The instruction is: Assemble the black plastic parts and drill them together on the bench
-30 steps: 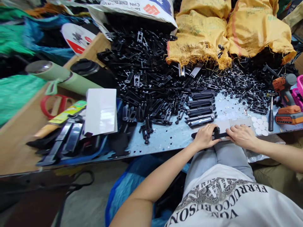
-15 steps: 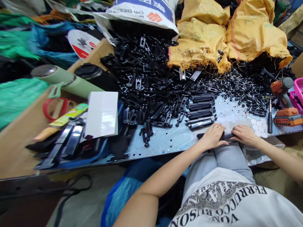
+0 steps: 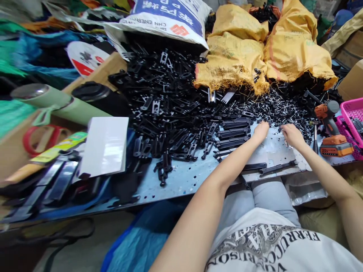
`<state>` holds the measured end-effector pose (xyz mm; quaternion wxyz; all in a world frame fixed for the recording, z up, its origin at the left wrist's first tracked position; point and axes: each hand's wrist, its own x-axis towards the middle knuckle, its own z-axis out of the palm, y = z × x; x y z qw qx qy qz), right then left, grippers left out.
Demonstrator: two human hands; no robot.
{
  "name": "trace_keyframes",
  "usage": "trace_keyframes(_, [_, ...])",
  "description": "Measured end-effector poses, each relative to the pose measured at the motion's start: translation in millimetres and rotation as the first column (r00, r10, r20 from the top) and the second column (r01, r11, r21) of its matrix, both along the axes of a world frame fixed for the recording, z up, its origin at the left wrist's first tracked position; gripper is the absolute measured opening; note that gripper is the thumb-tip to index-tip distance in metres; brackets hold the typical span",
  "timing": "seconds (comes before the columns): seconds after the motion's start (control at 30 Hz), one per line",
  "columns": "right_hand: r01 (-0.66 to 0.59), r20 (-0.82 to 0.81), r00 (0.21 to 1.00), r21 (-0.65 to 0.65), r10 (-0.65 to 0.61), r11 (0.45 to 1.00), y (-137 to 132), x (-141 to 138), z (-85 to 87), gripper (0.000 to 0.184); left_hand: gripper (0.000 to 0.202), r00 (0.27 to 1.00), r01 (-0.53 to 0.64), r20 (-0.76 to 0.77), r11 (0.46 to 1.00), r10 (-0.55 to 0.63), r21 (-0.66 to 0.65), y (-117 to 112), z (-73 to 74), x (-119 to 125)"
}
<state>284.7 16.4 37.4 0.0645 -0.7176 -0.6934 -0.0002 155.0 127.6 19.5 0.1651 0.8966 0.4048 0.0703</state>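
Note:
My left hand [image 3: 260, 131] reaches far over the pale blue table [image 3: 198, 175], its fingers bent down at the edge of a scatter of small black pins [image 3: 283, 104]. Just to its right, my right hand [image 3: 292, 135] also has its fingers curled into those pins; what either hand pinches is hidden. Two long black plastic strips [image 3: 265, 167] lie loose near the table's front edge, below both wrists. A neat row of similar black strips [image 3: 234, 134] is stacked left of my left hand. A big heap of black plastic parts [image 3: 172, 94] fills the table's middle.
An orange cordless drill [image 3: 331, 126] and a hammer [image 3: 315, 138] lie right of my right hand, beside a pink basket [image 3: 353, 117]. Yellow sacks [image 3: 263, 49] and a white sack [image 3: 167, 19] stand at the back. A white card [image 3: 104, 145], scissors [image 3: 39, 138] and a green tube [image 3: 56, 102] sit left.
Both hands let go of the black strip at the front edge and moved forward to the scattered pins. The strips now lie loose on the table. The camera tipped slightly forward.

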Motion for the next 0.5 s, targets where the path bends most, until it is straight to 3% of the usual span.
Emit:
trace_keyframes(0.1, [0.053, 0.114, 0.993, -0.130, -0.038, 0.990, 39, 20, 0.8, 0.032, 0.027, 0.999, 0.013, 0.031, 0.999, -0.014, 0.037, -11, 10.2, -26])
trace_keyframes(0.2, [0.012, 0.105, 0.994, -0.191, 0.008, 0.981, 51, 25, 1.5, 0.028, 0.019, 0.976, -0.028, 0.218, 0.991, -0.001, 0.129, -27, 15.5, -80])
trace_keyframes(0.27, [0.002, 0.035, 0.999, -0.108, 0.001, 0.994, 42, 19, 4.1, 0.027, 0.017, 0.903, -0.123, 0.429, 0.971, 0.024, 0.205, -44, 10.1, -128])
trace_keyframes(0.37, [-0.050, -0.255, 0.965, 0.043, 0.059, 0.998, 12, -5, 10.6, 0.023, 0.015, 0.816, -0.240, 0.576, 0.934, 0.047, 0.265, -76, -8.8, -191])
trace_keyframes(0.43, [-0.137, -0.455, 0.880, 0.039, 0.140, 0.990, -11, -28, 14.9, 0.019, 0.012, 0.804, -0.262, 0.594, 0.916, 0.034, 0.303, -96, -22.5, -215])
trace_keyframes(0.5, [-0.235, -0.577, 0.798, -0.030, 0.176, 0.971, -30, -50, 17.6, 0.017, 0.011, 0.810, -0.259, 0.586, 0.900, 0.004, 0.352, -108, -33.0, -225])
